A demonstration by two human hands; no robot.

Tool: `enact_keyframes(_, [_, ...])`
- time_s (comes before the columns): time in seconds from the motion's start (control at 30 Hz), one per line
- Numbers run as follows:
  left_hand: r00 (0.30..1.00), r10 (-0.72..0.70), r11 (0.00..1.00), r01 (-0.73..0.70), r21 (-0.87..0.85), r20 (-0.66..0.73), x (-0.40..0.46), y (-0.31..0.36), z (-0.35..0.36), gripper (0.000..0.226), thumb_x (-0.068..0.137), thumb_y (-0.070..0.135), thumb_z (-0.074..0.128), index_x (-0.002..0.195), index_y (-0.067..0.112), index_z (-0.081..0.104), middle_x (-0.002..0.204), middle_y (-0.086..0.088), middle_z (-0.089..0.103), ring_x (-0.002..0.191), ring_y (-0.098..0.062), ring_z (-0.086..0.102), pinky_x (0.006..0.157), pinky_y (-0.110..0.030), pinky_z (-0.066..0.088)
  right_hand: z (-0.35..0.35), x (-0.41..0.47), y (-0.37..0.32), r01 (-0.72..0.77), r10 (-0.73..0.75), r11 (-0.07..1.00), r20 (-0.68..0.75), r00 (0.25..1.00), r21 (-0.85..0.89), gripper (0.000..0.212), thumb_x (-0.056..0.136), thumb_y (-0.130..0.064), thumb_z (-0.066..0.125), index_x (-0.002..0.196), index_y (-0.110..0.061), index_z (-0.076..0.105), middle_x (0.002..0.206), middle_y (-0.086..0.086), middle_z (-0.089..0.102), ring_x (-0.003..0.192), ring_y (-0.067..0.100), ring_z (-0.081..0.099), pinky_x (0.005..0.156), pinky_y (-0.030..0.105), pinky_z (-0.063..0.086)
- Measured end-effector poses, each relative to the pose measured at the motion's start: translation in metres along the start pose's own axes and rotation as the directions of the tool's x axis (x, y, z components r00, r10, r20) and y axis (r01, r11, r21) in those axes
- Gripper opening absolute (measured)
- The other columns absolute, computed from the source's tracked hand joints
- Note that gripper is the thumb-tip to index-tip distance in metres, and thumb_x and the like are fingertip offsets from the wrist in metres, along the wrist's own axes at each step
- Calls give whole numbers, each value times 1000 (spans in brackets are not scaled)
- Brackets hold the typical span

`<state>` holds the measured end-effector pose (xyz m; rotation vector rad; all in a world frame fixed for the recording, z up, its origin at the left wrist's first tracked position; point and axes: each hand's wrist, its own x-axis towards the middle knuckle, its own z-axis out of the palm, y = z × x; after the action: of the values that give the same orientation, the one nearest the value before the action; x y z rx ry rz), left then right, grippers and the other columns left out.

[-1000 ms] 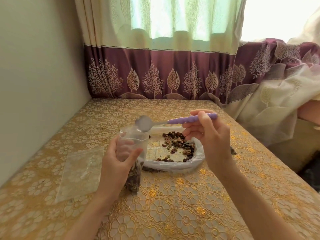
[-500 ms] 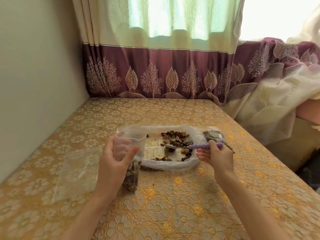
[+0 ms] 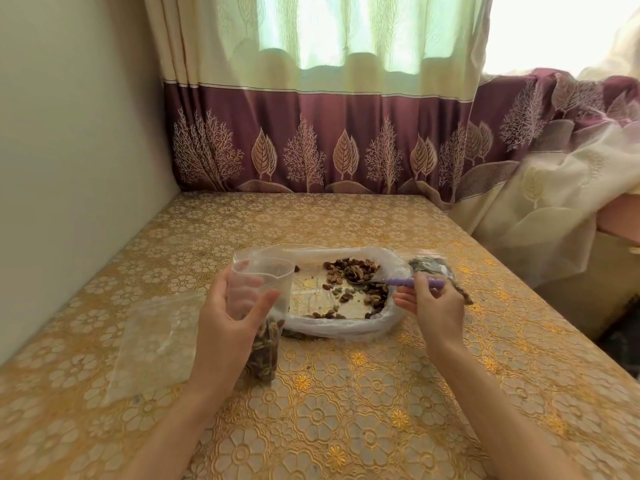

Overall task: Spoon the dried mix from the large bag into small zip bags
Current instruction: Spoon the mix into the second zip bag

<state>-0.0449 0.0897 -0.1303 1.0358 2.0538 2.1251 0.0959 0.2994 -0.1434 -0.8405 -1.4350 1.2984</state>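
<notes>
Large bag (image 3: 388, 318): thin, cloudy plastic, its rim rolled down into a shallow oval; it is lying at the middle of the table, just right of the small bag.
Dried mix (image 3: 353, 268): wrinkled brown and pale green pieces, heaped at the far side of the large bag and scattering thinly toward its near edge.
Small zip bag (image 3: 263, 271): clear, stiff film standing upright with its mouth open; its lower part is showing a dark fill of mix.
Left hand (image 3: 225, 327): it is gripping the small zip bag, thumb curling across the near face and the fingers showing blurred through the plastic behind.
Right hand (image 3: 434, 306): its fingers are curling round the spoon's handle, pinching it near the end.
Spoon (image 3: 398, 281): beaded purple handle; the metal bowl is dipping into the mix, partly buried and hard to make out.
Filled bag (image 3: 429, 265): lying far right, mostly hidden behind the right hand.
Empty bags (image 3: 152, 344): flat, clear, lying left of the left hand; how many is unclear.
Tablecloth (image 3: 346, 410): glossy gold, embossed with flowers.
Curtain (image 3: 329, 140): plum band with tree motifs, hanging at the far edge.
</notes>
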Motion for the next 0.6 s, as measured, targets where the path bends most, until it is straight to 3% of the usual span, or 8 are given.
enact_keyframes(0.27, [1000, -3, 1000, 3, -4, 3, 0, 2, 0, 68, 66, 49, 66, 125, 21, 49, 102, 6, 66, 86, 0, 65, 71, -10, 49, 1, -8, -11, 39, -40, 993, 9, 999, 109, 30, 97, -16, 52, 71, -15, 67, 63, 2, 72, 54, 15, 67, 54, 22, 57])
enact_keyframes(0.43, [1000, -7, 1000, 7, -5, 3, 0, 2, 0, 75, 65, 51, 66, 130, 21, 47, 105, 7, 66, 90, -1, 64, 78, -22, 50, 8, -13, -39, 74, -90, 970, 58, 994, 231, 26, 97, -13, 51, 83, 4, 65, 67, 10, 72, 57, 17, 67, 54, 20, 55])
enact_keyframes(0.6, [1000, -14, 1000, 14, -9, 5, 1, 2, 0, 73, 64, 51, 66, 128, 22, 48, 104, 8, 65, 87, 0, 64, 70, -11, 50, 19, -29, -75, 109, -168, 942, 167, 971, 316, 31, 98, -14, 46, 88, 11, 62, 73, 16, 73, 59, 20, 67, 53, 22, 54])
